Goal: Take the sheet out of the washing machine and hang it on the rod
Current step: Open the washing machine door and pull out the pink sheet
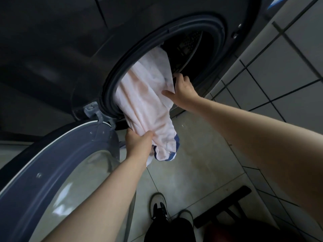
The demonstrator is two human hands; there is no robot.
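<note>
Fingers of the left hand (138, 144) bunch the sheet (148, 105) below the door opening; the right hand (181, 91) pinches its upper fold at the washing machine (108, 81) rim. Step in hand seems extraction; next needs a steady outward pull. Drum depths stay dark, rod unseen.

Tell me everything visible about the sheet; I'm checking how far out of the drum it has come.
The sheet is pale pinkish-white thin cloth, bunched and creased, with blue stripes at its lower hanging end. It spills out of the washing machine opening over the grey door seal, its upper part still inside the drum. The left hand holds the bunched lower part in a closed grip; the right hand grasps its edge at the drum mouth. Its end hangs above the floor, not touching it.
</note>
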